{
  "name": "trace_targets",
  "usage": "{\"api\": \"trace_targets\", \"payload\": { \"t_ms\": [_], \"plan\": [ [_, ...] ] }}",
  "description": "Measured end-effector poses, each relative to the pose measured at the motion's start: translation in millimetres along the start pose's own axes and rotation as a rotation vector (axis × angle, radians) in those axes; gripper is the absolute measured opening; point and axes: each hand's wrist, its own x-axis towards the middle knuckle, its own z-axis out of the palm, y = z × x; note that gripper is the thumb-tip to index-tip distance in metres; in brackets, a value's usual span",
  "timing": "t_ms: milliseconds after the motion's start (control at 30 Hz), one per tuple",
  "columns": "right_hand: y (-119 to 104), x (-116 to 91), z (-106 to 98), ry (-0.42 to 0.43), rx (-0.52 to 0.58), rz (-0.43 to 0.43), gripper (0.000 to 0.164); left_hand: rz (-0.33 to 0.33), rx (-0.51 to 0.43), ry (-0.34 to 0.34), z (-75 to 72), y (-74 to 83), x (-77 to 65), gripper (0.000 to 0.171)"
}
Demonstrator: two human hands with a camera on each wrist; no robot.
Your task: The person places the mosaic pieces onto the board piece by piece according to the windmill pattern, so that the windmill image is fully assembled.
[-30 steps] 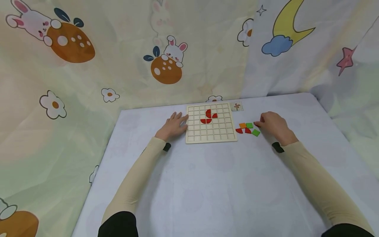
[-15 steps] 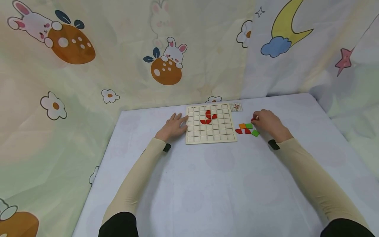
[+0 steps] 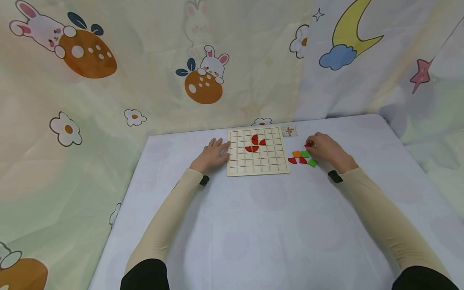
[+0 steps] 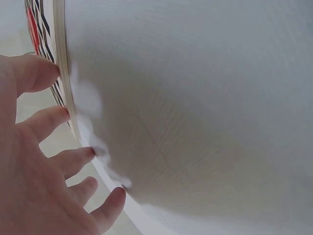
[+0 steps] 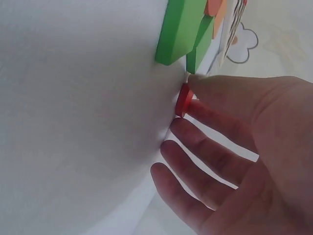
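Note:
A light wooden grid board (image 3: 266,166) lies flat near the table's back edge, with several red quarter-circle tiles (image 3: 255,137) set on it. My left hand (image 3: 211,155) rests at the board's left side; in the left wrist view its thumb and index finger touch the rim and the fingers are spread. Just right of the board, my right hand (image 3: 330,152) pinches a red tile (image 5: 183,101) between thumb and index finger, low over the cloth. Its other fingers extend loosely in the right wrist view.
Between board and right hand lie an orange square tile (image 3: 297,154), two green square tiles (image 3: 312,162) and two red quarter-circle tiles (image 3: 292,160). A small pattern card (image 3: 289,131) lies by the board's back right corner. A printed curtain (image 3: 156,80) hangs behind the table.
My right hand has shifted left and slightly away from me with the red tile, toward the green tiles. The left hand, board and loose tiles have stayed put.

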Motion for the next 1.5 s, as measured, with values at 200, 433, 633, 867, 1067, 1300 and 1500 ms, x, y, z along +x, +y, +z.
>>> {"api": "trace_targets", "payload": {
  "t_ms": [200, 433, 633, 867, 1067, 1300, 1500],
  "plan": [
    [-1.5, 3.2, 0.3, -0.006, -0.021, 0.004, 0.028, 0.004, 0.003, 0.0, -1.4, -0.2, -0.7, 0.06],
    [-1.2, 3.6, 1.6, 0.005, -0.018, 0.011, 0.025, -0.001, 0.003, 0.004, -0.3, 0.0, -0.2, 0.06],
    [-2.4, 6.0, 2.5, 0.01, -0.012, -0.007, 0.024, 0.003, 0.014, -0.006, 0.8, 0.0, -1.6, 0.06],
    [-21.6, 25.1, 4.7, -0.008, 0.046, -0.121, 0.02, 0.005, 0.01, 0.007, 1.4, -1.0, -1.3, 0.06],
    [-45.8, 45.6, 9.5, -0.053, 0.021, -0.228, 0.018, 0.004, 0.005, 0.008, 2.9, 0.0, -0.6, 0.06],
    [-69.6, 65.3, 18.4, -0.075, -0.078, -0.279, 0.022, 0.0, 0.014, 0.011, 2.9, 2.1, -2.0, 0.06],
    [-82.7, 76.8, 21.2, -0.079, -0.142, -0.308, 0.024, 0.001, 0.009, 0.016, 1.0, 2.4, -2.6, 0.06]
  ]
}}
